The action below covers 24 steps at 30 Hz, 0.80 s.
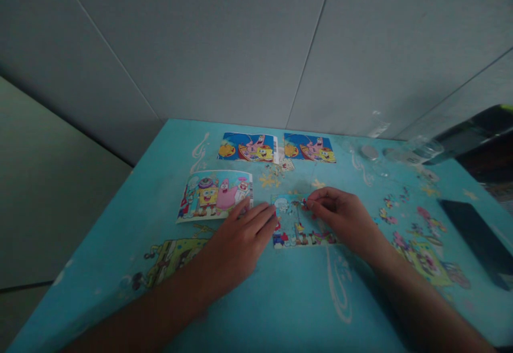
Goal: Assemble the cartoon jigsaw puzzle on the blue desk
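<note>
A partly assembled jigsaw puzzle [290, 219] lies flat in front of me. My left hand [244, 230] rests palm down with fingers stretched out, its fingertips at the puzzle's left edge. Beside those fingers is a cartoon picture sheet [214, 195] with a slightly curled edge. My right hand [339, 211] pinches a small puzzle piece [305, 203] over the upper right part of the puzzle, and the fingers hide most of that piece. Several loose puzzle pieces [388, 215] are scattered to the right of my right hand.
Two blue cartoon pictures, a left one [248, 147] and a right one [309, 148], lie at the back near the wall. A clear jar [420, 151] and a round lid [369, 153] are at the back right. A dark flat object [476, 238] lies on the printed blue tablecloth [280, 299].
</note>
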Each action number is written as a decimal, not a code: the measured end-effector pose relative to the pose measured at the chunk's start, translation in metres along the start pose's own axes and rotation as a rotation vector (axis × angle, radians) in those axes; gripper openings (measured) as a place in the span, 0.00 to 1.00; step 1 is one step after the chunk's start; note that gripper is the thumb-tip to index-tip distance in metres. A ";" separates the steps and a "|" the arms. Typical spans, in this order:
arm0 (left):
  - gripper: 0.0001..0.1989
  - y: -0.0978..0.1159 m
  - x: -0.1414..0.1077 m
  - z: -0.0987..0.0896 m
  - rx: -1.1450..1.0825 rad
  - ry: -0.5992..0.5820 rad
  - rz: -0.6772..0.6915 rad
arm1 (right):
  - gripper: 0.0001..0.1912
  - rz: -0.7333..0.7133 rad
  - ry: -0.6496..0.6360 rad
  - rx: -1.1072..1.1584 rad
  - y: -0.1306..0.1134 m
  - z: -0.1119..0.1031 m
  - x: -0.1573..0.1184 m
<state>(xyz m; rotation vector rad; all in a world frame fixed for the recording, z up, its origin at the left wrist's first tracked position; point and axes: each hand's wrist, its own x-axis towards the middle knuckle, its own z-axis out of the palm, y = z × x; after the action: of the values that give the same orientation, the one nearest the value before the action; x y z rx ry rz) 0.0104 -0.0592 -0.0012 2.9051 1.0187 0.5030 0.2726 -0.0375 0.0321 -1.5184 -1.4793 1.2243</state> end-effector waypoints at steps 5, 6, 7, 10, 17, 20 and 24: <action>0.20 0.000 0.001 -0.001 -0.002 -0.004 0.001 | 0.14 -0.008 -0.005 -0.062 -0.005 0.002 -0.002; 0.19 0.000 0.001 -0.001 0.000 -0.004 0.002 | 0.13 -0.005 -0.008 -0.075 -0.006 0.003 -0.003; 0.19 0.000 0.001 -0.001 0.001 -0.004 0.002 | 0.13 -0.003 -0.012 -0.084 -0.006 0.004 -0.003; 0.19 0.000 0.001 -0.001 0.005 -0.004 -0.003 | 0.13 -0.009 -0.039 -0.094 -0.004 0.007 -0.004; 0.21 -0.001 -0.001 0.002 0.009 -0.011 0.002 | 0.10 -0.112 -0.048 -0.205 -0.002 0.010 -0.005; 0.25 -0.004 -0.003 0.005 0.035 0.019 0.024 | 0.09 -0.190 -0.040 -0.288 -0.006 0.013 -0.009; 0.29 -0.008 -0.004 0.010 0.038 0.104 0.019 | 0.10 -0.338 -0.048 -0.409 -0.015 0.011 -0.021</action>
<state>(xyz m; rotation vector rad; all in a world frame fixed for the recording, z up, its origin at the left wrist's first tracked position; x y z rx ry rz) 0.0061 -0.0542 -0.0130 2.9525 1.0250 0.6491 0.2592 -0.0572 0.0462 -1.4124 -2.0126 0.7964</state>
